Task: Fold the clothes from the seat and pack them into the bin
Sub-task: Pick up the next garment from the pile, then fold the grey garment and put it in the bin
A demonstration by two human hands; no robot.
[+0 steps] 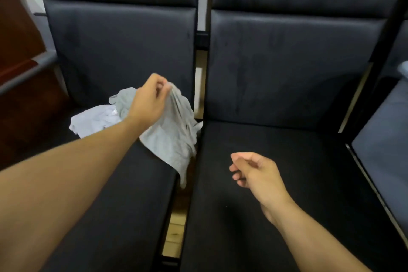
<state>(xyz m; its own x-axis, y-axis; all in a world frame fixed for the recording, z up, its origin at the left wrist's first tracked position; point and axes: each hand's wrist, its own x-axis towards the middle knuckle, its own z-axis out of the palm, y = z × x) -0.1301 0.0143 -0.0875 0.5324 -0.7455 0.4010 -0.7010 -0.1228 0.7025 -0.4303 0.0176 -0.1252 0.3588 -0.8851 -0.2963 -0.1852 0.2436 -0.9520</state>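
Note:
A grey garment hangs crumpled over the right side of the left seat, its lower end drooping into the gap between the two seats. My left hand pinches its top edge and lifts it. Behind it on the same seat lies a white garment. My right hand hovers over the right seat with fingers loosely curled and nothing in them. No bin is in view.
Two dark padded seats with tall backs stand side by side, a narrow gap between them showing wooden floor. A brown wooden piece of furniture stands at the left. Another grey cushion lies at the right edge.

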